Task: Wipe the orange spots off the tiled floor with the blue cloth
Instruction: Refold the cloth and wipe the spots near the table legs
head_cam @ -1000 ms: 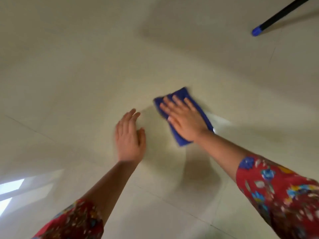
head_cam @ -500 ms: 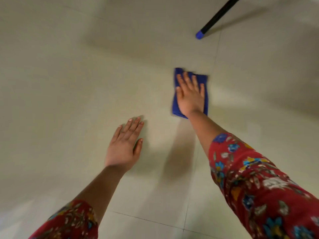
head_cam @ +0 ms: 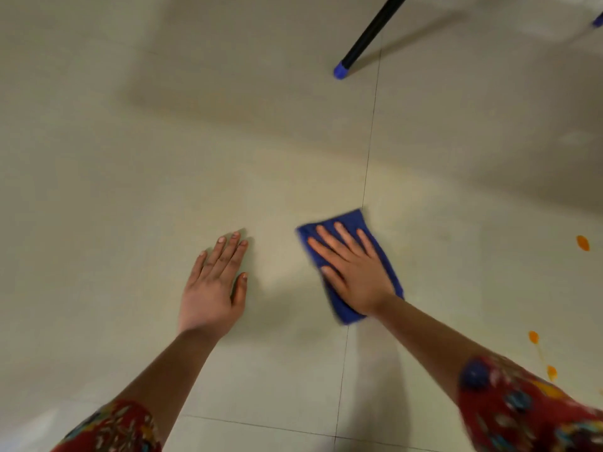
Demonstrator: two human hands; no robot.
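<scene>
The left hand [head_cam: 212,282] lies flat and released on the tiled floor [head_cam: 130,190]. Just beside it, the right hand [head_cam: 354,272] presses straight-fingered on the blue cloth [head_cam: 385,259], which looks soft and light, so a flat palm at its middle should steer it. Orange spots [head_cam: 582,243] lie well to the right.

The tiled floor [head_cam: 130,190] is looking smooth and faintly glossy, the blue cloth [head_cam: 354,218] soft and matt, the black pole [head_cam: 372,32] at one o'clock smooth.
</scene>
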